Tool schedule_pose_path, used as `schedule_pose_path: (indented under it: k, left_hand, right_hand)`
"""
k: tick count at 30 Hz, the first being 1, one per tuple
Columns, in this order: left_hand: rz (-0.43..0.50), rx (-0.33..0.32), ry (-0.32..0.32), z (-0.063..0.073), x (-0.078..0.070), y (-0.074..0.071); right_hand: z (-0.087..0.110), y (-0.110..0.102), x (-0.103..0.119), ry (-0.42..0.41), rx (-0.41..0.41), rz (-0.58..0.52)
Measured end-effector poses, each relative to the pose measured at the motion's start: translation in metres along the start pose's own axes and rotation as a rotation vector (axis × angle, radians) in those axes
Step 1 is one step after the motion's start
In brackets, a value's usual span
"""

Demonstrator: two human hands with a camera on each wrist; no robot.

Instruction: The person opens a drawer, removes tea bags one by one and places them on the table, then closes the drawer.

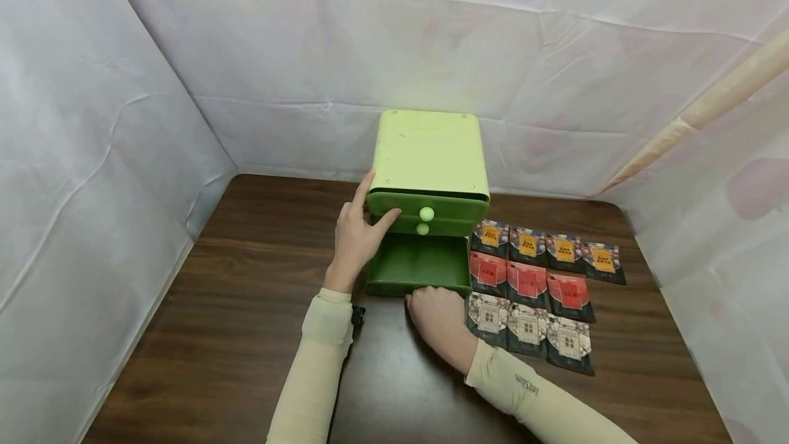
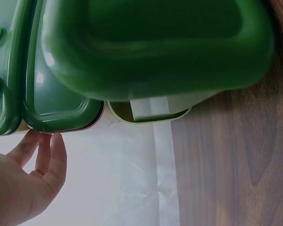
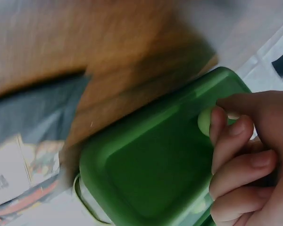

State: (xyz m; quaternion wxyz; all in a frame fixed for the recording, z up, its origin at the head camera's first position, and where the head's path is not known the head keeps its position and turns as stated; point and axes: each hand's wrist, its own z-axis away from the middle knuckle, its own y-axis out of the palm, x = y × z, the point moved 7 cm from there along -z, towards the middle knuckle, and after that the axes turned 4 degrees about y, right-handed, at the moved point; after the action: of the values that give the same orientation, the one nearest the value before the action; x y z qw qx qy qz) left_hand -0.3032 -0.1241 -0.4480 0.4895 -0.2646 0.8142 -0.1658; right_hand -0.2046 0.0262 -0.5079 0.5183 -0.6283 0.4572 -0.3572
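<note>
A small cabinet (image 1: 431, 153) with a light green shell and dark green drawers stands near the back of the table. Its bottom drawer (image 1: 419, 289) is pulled out, and the inside visible from above looks bare. The two upper drawers are closed, each with a pale round knob. My left hand (image 1: 357, 238) grips the cabinet's left front corner, thumb across the front and fingers along the side. Low at the front, my right hand (image 1: 439, 321) pinches the bottom drawer's knob (image 3: 204, 122) between thumb and bent fingers.
Right of the cabinet lie flat packets in rows: several with yellow labels (image 1: 527, 244), three red ones (image 1: 527, 282) and three with pale labels (image 1: 527, 326). White cloth (image 1: 296, 67) hangs behind and at both sides of the brown table (image 1: 246, 279).
</note>
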Motion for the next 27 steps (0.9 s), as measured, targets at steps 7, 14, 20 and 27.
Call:
schedule_pose_path:
  k: [7,14,20,27]
  left_hand:
    - [-0.014,-0.005,0.012,-0.001,-0.001,-0.001]
    - [0.0,0.003,0.008,0.001,-0.001,0.001]
    - [-0.008,-0.012,0.021,0.0,-0.002,0.0]
    - [-0.019,-0.002,0.007,0.003,-0.001,0.0]
  right_hand:
    - [-0.016,0.001,-0.01,0.042,0.017,0.011]
    - [-0.027,0.005,-0.016,0.07,0.017,0.004]
    - [-0.034,0.006,-0.019,0.064,-0.03,-0.015]
    - [-0.044,0.013,-0.023,0.083,-0.007,-0.004]
